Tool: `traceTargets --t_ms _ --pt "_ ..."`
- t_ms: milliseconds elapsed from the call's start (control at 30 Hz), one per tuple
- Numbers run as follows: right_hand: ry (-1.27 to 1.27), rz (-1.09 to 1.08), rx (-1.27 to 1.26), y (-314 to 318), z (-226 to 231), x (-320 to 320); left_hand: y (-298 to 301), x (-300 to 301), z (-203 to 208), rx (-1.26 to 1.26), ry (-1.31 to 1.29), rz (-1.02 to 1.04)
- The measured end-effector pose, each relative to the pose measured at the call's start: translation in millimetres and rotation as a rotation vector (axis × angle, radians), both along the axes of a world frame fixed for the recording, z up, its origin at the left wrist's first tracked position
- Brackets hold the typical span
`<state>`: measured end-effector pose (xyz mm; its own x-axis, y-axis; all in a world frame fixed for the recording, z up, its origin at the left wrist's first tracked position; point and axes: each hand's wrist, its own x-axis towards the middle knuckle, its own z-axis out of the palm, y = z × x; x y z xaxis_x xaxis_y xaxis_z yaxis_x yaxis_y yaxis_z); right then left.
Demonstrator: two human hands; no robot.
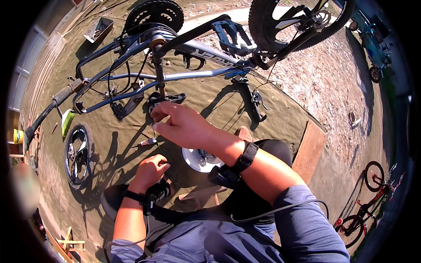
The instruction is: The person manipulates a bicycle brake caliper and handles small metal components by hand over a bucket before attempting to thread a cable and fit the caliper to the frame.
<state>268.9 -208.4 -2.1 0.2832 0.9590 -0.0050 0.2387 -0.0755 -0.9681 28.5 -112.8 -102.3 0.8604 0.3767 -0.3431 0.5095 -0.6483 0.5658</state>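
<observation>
A blue bicycle frame [197, 75] with a black chainring [154, 16] stretches across the upper view. My right hand [186, 127] reaches up just below a black pedal [166, 99]. Its thumb and fingers are pinched together; anything small between them is too fine to make out. Lower and to the left, my left hand [151, 172] hangs closed near my left knee, its fingertips curled out of sight. A screwdriver-like tool with a pale and red handle [148, 141] lies on the ground sheet between the hands. Partly behind my right forearm sits a white bowl [193, 161] holding small dark parts.
A detached wheel [79, 155] lies at left. The bicycle's other wheel [280, 41] rises at upper right. A metal tray [99, 30] sits at upper left, a brown board [309, 151] at right. A red and black bicycle [367, 206] and a blue-green vehicle [372, 41] stand farther right.
</observation>
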Motion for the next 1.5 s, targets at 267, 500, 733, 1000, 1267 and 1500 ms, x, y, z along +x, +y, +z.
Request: traceTargets --t_ms 267,500,733,1000,1267,1500 --pt "0.035 -0.03 0.023 0.6 -1.3 -1.2 -0.5 0.7 0.0 -0.025 -0.021 0.019" --pt "0.139 0.003 -0.031 -1.8 3.2 -1.9 0.5 0.7 6.7 -0.051 -0.003 0.037" --pt "0.211 0.063 -0.088 -1.4 4.8 -1.3 1.5 -4.7 -0.8 -0.029 -0.063 -0.015" --pt "0.188 0.07 -0.114 -0.8 1.4 -3.1 0.2 -10.0 -22.6 -0.03 -0.084 0.029" --pt "0.196 0.078 -0.119 -2.5 -0.6 -1.0 -1.1 -6.5 -12.1 0.025 0.012 0.001" --pt "0.164 0.079 -0.152 -1.7 2.4 -1.6 -1.0 -5.6 -9.6 0.009 0.013 0.012"
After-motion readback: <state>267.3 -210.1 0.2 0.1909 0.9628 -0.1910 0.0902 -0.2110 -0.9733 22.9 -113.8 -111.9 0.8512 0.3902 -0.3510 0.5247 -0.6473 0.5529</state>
